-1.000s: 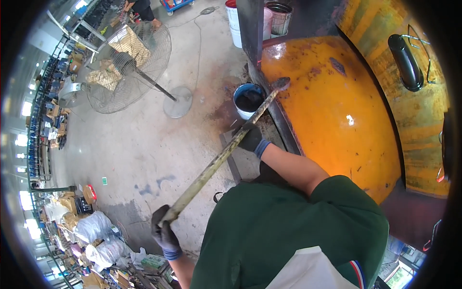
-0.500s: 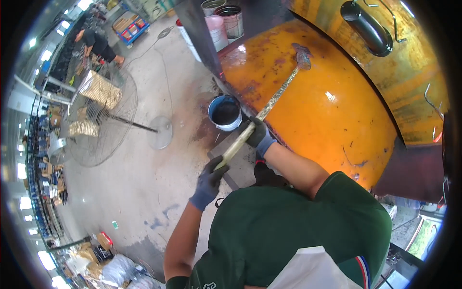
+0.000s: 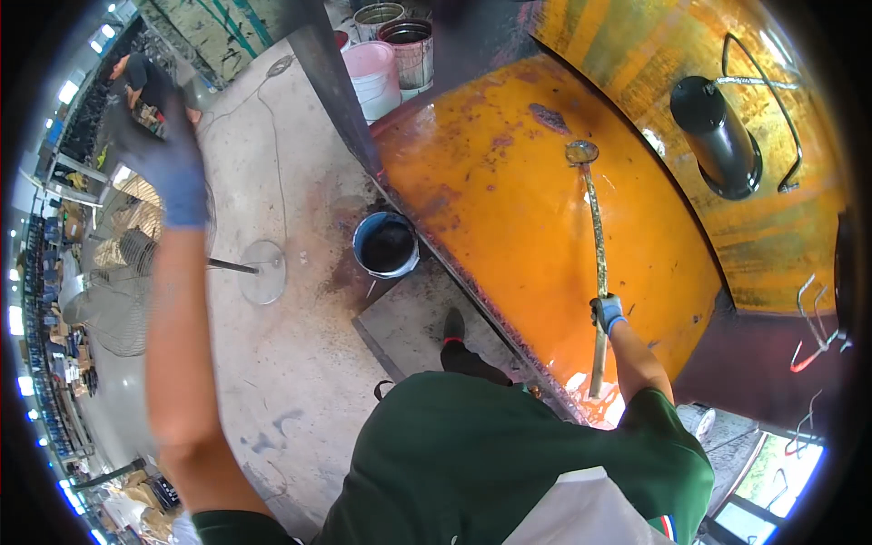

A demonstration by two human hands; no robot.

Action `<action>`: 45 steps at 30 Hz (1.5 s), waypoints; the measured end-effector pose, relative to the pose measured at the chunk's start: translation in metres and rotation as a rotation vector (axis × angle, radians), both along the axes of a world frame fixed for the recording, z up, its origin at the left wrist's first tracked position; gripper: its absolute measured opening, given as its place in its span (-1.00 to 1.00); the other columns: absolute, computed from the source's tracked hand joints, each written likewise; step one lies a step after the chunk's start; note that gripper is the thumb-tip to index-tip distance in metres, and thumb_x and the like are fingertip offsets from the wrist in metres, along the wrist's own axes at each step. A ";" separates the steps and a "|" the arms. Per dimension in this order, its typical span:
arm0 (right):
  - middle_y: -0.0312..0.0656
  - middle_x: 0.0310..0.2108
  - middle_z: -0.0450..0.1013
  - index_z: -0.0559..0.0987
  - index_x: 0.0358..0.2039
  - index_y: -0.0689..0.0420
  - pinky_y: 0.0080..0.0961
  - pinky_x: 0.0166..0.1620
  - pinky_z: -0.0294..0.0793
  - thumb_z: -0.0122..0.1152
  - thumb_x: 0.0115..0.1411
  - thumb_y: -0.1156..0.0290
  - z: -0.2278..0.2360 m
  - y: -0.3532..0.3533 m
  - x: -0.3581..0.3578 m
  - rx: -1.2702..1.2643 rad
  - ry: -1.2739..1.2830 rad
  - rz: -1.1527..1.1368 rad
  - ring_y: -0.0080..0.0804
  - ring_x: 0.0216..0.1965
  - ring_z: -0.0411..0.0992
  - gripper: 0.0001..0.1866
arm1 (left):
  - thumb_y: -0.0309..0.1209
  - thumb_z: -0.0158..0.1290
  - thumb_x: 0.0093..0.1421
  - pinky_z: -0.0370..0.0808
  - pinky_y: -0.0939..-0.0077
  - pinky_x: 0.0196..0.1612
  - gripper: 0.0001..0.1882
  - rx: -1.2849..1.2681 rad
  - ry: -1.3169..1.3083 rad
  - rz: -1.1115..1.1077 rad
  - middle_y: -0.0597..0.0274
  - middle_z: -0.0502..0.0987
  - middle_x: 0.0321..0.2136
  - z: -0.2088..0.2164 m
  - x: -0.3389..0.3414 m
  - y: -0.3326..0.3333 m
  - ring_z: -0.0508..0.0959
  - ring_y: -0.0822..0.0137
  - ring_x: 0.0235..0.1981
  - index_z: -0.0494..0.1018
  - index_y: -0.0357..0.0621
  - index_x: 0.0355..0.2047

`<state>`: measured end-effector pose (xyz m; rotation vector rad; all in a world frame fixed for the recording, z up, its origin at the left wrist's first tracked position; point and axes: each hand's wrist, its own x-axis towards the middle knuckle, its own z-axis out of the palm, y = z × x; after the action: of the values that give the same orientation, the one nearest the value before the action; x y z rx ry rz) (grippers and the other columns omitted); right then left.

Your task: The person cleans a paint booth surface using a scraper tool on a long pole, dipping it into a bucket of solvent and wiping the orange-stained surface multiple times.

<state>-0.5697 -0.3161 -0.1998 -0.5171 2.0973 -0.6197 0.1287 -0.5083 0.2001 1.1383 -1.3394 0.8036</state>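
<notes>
gripping a long-handled scoop (image 3: 597,227), the gloved right hand (image 3: 609,312) wrapped its fingers around the lower part of the handle, above a glossy orange surface (image 3: 509,227). a short butt end stuck out below the fist, toward the person's body, while the longer stretch ran up and away to the round scoop head (image 3: 581,153), well apart from the fingers. whether the head touched the orange surface could not be told. the left hand (image 3: 168,154), also gloved and blurred, was raised at the far left, well apart from the scoop, its thumb and fingers spread. near it in the view, another person (image 3: 147,80) in dark clothing stood in the background, and a standing fan (image 3: 113,318) was partly hidden by the left forearm. a bucket (image 3: 392,272) with dark contents sat on the floor just beside the orange surface's edge. a pinkish pail (image 3: 374,86) stood near the far end, and a black cylinder (image 3: 722,141) jutted from the stained yellow wall (image 3: 627,54) at right.
</notes>
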 end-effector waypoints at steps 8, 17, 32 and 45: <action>-0.22 -0.74 0.28 0.44 -0.54 0.15 -0.31 -0.70 0.25 0.13 0.04 0.51 -0.032 -0.098 -0.037 0.014 -0.041 -0.030 -0.31 -0.79 0.26 -0.93 | 0.20 0.02 0.11 0.20 0.21 0.19 -0.06 0.196 0.325 0.064 -0.29 0.27 0.13 0.064 0.034 -0.152 0.31 -0.15 0.13 0.15 -0.41 0.20; -0.28 -0.76 0.26 0.45 -0.56 0.11 -0.41 -0.69 0.23 0.14 0.01 0.54 -0.055 -0.188 0.011 -0.066 -0.449 -0.079 -0.40 -0.79 0.24 -0.93 | 0.14 -0.24 0.22 0.11 0.11 0.16 -0.17 0.029 -0.054 0.579 -0.19 0.26 0.11 0.013 0.101 -0.201 0.25 -0.12 0.12 0.08 -0.38 0.22; -0.26 -0.69 0.31 0.46 -0.41 0.09 -0.42 -0.68 0.28 0.22 0.04 0.50 -0.042 -0.176 0.095 -0.206 -0.633 -0.091 -0.40 -0.76 0.27 -0.88 | 0.16 -0.25 0.18 0.25 -0.09 -0.04 -0.22 -0.033 -0.017 0.416 -0.34 0.23 -0.12 0.004 0.092 -0.197 0.27 -0.20 -0.10 0.10 -0.20 0.21; -0.22 -0.66 0.33 0.39 -0.34 0.17 -0.41 -0.69 0.35 0.28 -0.02 0.50 0.014 0.006 0.161 -0.055 -0.413 -0.026 -0.41 -0.74 0.32 -0.74 | -0.12 -0.08 0.19 0.24 -0.02 -0.05 -0.37 -0.106 0.015 0.258 -0.24 0.32 -0.08 0.017 0.062 -0.170 0.25 -0.11 -0.09 0.16 -0.27 0.16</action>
<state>-0.4088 -0.3106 -0.1857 -0.3567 1.7025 -0.7323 0.1903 -0.6787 0.2168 1.2450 -1.1371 1.0383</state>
